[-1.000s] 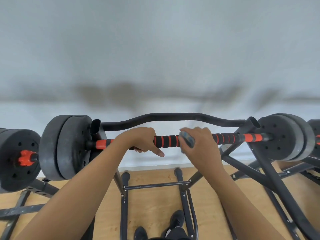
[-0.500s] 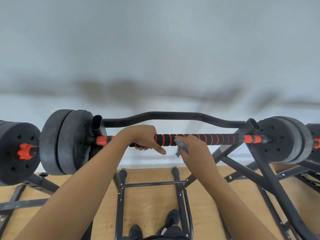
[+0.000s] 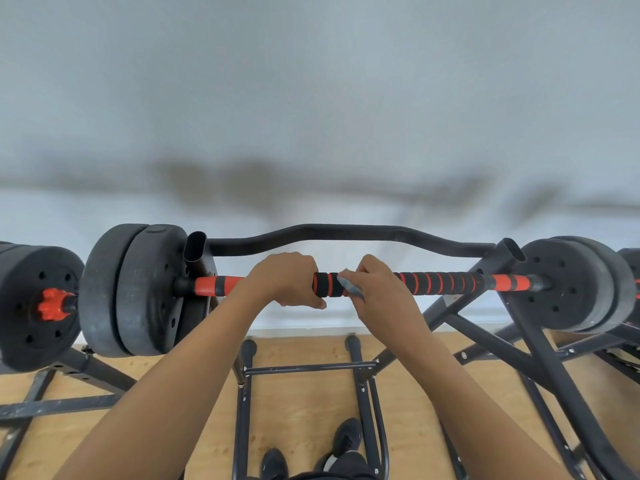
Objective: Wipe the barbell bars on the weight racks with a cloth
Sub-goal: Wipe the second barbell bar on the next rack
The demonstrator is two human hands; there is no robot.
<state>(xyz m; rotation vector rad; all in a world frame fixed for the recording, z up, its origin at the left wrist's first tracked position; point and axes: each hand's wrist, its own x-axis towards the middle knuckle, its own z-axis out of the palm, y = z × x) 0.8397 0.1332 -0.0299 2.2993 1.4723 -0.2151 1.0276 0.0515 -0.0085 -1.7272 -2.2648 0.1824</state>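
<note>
Left hand wrapped tight round barbell bar, frame centre. Right hand just beside, fingers closed, pressing grey cloth on bar.

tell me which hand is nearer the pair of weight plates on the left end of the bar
Left. The left hand grips the barbell bar just right of the left weight plates; the right hand, pressing the cloth, sits further along toward the opposite end.
</note>
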